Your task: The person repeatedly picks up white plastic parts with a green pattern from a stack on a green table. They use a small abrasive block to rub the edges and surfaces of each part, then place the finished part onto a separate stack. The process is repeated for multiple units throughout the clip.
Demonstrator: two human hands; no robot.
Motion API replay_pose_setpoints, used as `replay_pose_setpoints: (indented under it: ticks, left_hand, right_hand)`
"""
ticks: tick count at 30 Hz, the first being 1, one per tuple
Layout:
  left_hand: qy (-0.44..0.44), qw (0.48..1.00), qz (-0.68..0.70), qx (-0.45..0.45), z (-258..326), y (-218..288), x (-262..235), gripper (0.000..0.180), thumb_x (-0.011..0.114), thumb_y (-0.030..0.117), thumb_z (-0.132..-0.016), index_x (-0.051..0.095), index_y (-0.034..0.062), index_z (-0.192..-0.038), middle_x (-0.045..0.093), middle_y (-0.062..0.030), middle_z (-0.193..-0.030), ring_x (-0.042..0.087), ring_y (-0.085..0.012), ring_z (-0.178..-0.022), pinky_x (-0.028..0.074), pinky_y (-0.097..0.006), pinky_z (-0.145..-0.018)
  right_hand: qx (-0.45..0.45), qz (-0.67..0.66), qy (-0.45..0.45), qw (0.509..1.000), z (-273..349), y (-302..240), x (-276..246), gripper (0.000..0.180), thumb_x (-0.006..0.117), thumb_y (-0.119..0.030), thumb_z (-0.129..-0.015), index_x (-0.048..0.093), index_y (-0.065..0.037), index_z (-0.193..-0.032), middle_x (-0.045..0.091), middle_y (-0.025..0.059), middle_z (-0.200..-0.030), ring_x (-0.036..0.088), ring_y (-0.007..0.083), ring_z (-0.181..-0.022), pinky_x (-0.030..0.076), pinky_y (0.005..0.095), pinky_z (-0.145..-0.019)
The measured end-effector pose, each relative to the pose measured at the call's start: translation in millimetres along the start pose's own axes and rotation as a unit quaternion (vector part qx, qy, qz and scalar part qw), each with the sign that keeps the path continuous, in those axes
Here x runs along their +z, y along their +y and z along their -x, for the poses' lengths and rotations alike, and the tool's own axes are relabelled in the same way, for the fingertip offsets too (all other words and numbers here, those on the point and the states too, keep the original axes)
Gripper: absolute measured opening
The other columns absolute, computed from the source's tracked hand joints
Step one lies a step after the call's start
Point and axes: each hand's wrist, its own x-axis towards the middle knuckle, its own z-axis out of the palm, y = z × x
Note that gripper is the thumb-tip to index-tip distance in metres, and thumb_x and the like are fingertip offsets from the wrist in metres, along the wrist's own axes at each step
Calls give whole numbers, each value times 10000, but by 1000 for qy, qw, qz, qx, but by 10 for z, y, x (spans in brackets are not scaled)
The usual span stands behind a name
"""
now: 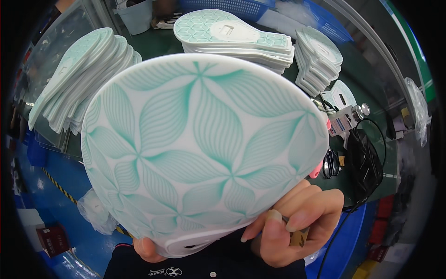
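Observation:
A large, rounded white plastic panel point(213, 139) with a green leaf-line pattern fills the middle of the view, its face turned up toward me. My left hand point(147, 250) grips its narrow lower end; the thumb shows, while the other fingers are hidden behind. In that lower end is a raised oval with a dark slot. My right hand point(302, 223) is at the panel's lower right edge, its fingers curled and pinched together. Within them shows a small yellowish-tan piece point(299, 236) with a dark mark, partly covered, its kind unclear.
Stacked patterned panels stand at the left point(76, 83), the back point(232, 39) and the right point(319, 60) of the dark green table. Right of the held panel are a pump-top bottle point(344, 120), black-handled scissors point(331, 163) and a black bag point(364, 162) with a cable. Blue baskets point(227, 7) sit behind.

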Motion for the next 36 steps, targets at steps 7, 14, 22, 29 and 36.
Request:
replay_pose_setpoints:
  ticks: [7,14,22,29,36]
  left_hand:
    - [-5,999,-27,17,-77,-3,86,855,280,601,-764,127,-66,-1277,302,-287,-1235,338,-391,-1130,268,-457,-936]
    - [-7,998,-54,20,-198,-70,62,872,301,611,-753,125,-63,-1278,308,-279,-1234,350,-380,-1126,283,-447,-930]
    - [-5,993,-105,55,-331,-144,107,893,324,622,-739,123,-59,-1280,316,-271,-1232,363,-367,-1120,299,-434,-924]
    - [8,979,-171,109,-414,-125,230,911,345,632,-727,121,-56,-1282,322,-264,-1231,374,-356,-1115,314,-423,-918]
    - [11,965,-215,152,-520,-152,277,930,366,642,-716,119,-53,-1283,329,-257,-1230,385,-345,-1111,329,-413,-912]
  right_hand:
    - [7,-7,0,1000,-10,-27,31,302,590,164,-545,466,15,-777,501,57,-611,448,106,-518,356,185,-525]
    - [17,-4,4,1000,-18,-3,-31,305,585,170,-548,459,14,-778,492,54,-603,447,104,-518,364,190,-514]
    - [31,16,19,999,13,7,-46,289,575,178,-538,459,22,-752,499,67,-605,454,108,-512,369,191,-510]
    - [32,-18,14,999,-1,-4,17,289,553,196,-539,452,37,-758,490,66,-596,471,109,-499,402,195,-482]
    - [36,-34,18,999,4,-13,33,281,553,198,-546,445,45,-756,490,77,-616,470,107,-493,444,209,-492]
